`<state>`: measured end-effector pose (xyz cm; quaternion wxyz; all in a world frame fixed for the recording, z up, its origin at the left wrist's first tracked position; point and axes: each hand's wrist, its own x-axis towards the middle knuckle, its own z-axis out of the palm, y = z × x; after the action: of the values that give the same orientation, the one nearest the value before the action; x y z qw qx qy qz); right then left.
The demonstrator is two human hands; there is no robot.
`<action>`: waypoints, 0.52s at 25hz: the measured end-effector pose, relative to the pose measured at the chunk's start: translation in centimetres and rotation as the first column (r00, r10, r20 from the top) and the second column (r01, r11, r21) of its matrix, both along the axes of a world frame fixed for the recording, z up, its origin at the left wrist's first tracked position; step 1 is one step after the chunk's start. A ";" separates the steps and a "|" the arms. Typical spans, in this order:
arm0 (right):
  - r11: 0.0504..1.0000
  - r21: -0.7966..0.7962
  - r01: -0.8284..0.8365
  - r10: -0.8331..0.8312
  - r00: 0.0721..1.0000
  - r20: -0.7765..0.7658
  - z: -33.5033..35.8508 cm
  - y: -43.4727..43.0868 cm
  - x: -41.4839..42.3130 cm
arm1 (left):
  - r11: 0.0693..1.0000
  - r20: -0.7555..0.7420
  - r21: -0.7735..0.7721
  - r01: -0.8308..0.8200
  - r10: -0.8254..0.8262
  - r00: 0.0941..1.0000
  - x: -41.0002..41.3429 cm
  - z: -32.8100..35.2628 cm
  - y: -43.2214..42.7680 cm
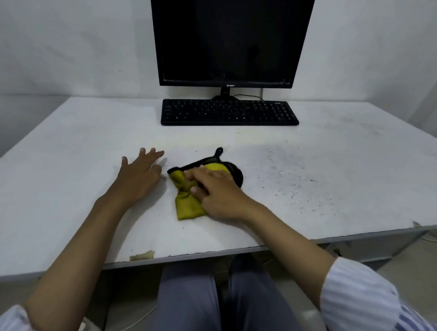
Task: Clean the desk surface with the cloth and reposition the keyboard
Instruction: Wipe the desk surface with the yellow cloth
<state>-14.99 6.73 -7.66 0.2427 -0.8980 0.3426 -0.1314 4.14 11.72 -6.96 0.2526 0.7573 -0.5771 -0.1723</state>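
A yellow cloth (186, 205) with a black edge and a hanging loop lies crumpled on the white desk (58, 181), a little in front of its middle. My right hand (215, 191) presses down on the cloth, its fingers curled into the fabric. My left hand (138, 177) lies flat on the desk just left of the cloth, fingers spread, holding nothing. The black keyboard (228, 112) sits at the back of the desk, directly below the monitor and apart from both hands.
A black monitor (234, 32) with a dark screen stands at the back against the wall. Dark specks of dirt (290, 178) are scattered over the desk to the right of the cloth. The near desk edge has a chipped spot (142, 255).
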 end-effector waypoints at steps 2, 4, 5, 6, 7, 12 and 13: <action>0.999 -0.018 -0.027 0.026 0.999 -0.026 -0.4 2.5 0.1 | 0.999 0.029 0.053 0.004 -0.005 1.000 0.4 -0.2 0.0; 0.999 -0.044 -0.001 -0.001 0.999 -0.036 -0.5 3.2 0.9 | 0.996 0.018 0.093 0.005 -0.006 1.000 0.6 -0.5 0.0; 0.999 -0.050 0.014 -0.016 0.999 -0.036 -0.4 3.0 1.5 | 0.996 0.001 0.090 0.002 -0.002 1.000 0.6 -0.5 0.0; 0.998 -0.054 0.025 -0.027 0.999 -0.033 -0.3 2.6 2.2 | 0.998 -0.026 0.070 -0.007 0.008 1.000 0.6 -0.6 0.0; 0.998 -0.055 0.037 -0.039 0.999 -0.029 -0.2 2.0 3.0 | 0.999 -0.065 0.039 -0.022 0.025 0.998 0.7 -0.6 0.0; 0.996 0.002 0.093 -0.093 0.995 -0.047 0.2 -2.4 7.5 | 0.989 -0.197 -0.104 -0.102 0.080 0.977 0.2 0.1 0.9; 0.996 0.015 0.089 -0.088 0.995 -0.056 0.4 -2.9 8.0 | 0.983 -0.217 -0.143 -0.113 0.080 0.973 0.1 0.2 1.1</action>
<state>-6.98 3.79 -7.31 0.2348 -0.8831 0.3899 -0.1139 4.26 12.80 -6.71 0.3780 0.7402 -0.5212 -0.1937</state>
